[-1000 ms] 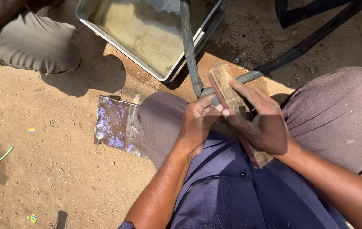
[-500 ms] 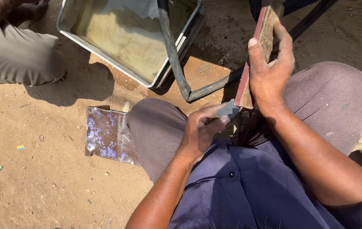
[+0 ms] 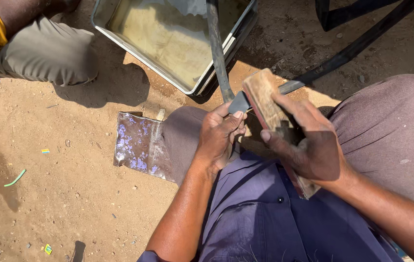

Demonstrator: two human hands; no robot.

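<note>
My left hand (image 3: pixel 219 136) pinches a black rubber strip (image 3: pixel 238 103), likely an inner tube, against my left knee. The strip runs up over the metal tray and out to the upper right (image 3: pixel 357 46). In my right hand (image 3: pixel 308 143) is a flat wooden block (image 3: pixel 265 99) with a reddish edge, gripped along its length. Its upper end rests on the strip just beside my left fingers. I am sitting, with purple-grey trousers and a blue shirt.
A rectangular metal tray (image 3: pixel 119 39) of murky water stands at the top. Another person's knee in grey trousers (image 3: pixel 42 53) is at the upper left. A crumpled shiny purple wrapper (image 3: pixel 139 145) lies on the sandy ground by my left knee.
My right hand had lifted the block upright half a second ago. It has come back down onto the strip by my left hand.
</note>
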